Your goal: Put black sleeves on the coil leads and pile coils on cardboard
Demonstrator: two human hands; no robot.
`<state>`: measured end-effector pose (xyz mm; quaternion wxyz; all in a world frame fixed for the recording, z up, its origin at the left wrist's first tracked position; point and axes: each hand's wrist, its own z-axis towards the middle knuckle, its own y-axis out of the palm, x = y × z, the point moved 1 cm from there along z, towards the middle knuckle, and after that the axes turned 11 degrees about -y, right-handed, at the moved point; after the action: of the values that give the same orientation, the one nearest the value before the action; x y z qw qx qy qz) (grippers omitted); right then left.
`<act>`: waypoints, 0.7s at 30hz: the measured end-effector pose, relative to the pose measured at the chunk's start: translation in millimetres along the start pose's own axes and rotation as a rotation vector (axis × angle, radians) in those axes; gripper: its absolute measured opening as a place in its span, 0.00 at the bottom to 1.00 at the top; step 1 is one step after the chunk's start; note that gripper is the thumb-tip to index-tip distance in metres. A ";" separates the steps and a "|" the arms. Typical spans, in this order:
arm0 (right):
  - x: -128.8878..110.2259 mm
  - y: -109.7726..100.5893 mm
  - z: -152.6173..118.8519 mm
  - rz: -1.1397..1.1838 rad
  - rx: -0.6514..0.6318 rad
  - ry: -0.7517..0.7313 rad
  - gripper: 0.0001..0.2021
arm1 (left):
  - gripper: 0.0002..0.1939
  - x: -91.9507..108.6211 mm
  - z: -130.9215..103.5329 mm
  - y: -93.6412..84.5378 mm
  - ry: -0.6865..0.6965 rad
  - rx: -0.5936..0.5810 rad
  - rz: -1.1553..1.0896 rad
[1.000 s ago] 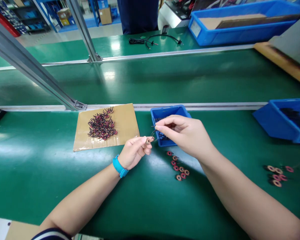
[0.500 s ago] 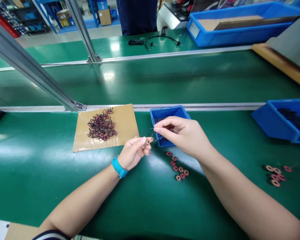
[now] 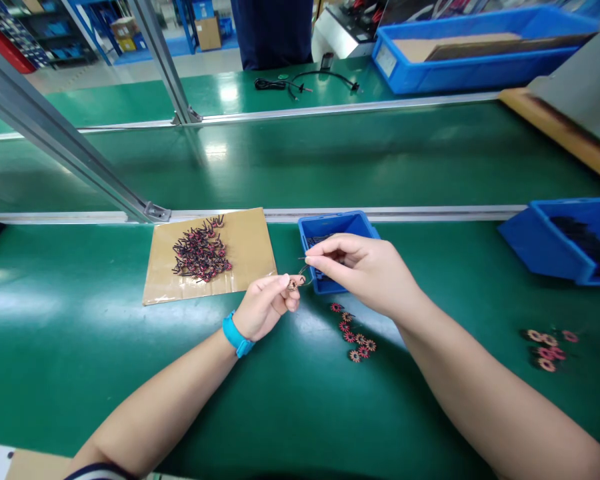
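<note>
Between thumb and fingers, my left hand (image 3: 265, 303) pinches a small wire-wound ring coil (image 3: 293, 285), with thin wire leads (image 3: 305, 272) curving up from it. Just above and to the right, my right hand (image 3: 360, 267) is closed at the fingertips on a thin wire; its tip pokes out to the left. Behind my right hand stands a small blue bin (image 3: 340, 223) holding dark thin pieces, partly hidden. Several red and copper ring coils (image 3: 355, 337) lie on the green table below my right hand.
A cardboard sheet (image 3: 250, 247) at left carries a heap of coils with black-sleeved leads (image 3: 200, 253). More ring coils (image 3: 547, 350) and a blue bin of black parts (image 3: 565, 247) are at right. A metal post (image 3: 80, 147) rises at left. A person (image 3: 273, 33) stands across the bench.
Both hands keep nearly the same pose on the coil and wire. The whole view has shifted very slightly; nothing has been picked up or let go.
</note>
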<state>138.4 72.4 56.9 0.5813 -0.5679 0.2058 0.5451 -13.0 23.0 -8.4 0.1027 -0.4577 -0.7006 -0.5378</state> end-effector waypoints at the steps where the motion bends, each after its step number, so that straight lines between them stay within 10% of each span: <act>1: -0.2 -0.2 -0.2 -0.001 -0.003 0.000 0.06 | 0.13 0.0 0.0 0.2 0.000 0.001 0.000; 21: -1.6 -0.5 0.3 0.013 -0.015 -0.002 0.06 | 0.13 -0.2 0.0 -0.5 -0.004 -0.002 -0.013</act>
<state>138.2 72.1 58.5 0.5737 -0.5703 0.2048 0.5510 -13.2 22.9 -8.9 0.0971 -0.4542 -0.7032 -0.5384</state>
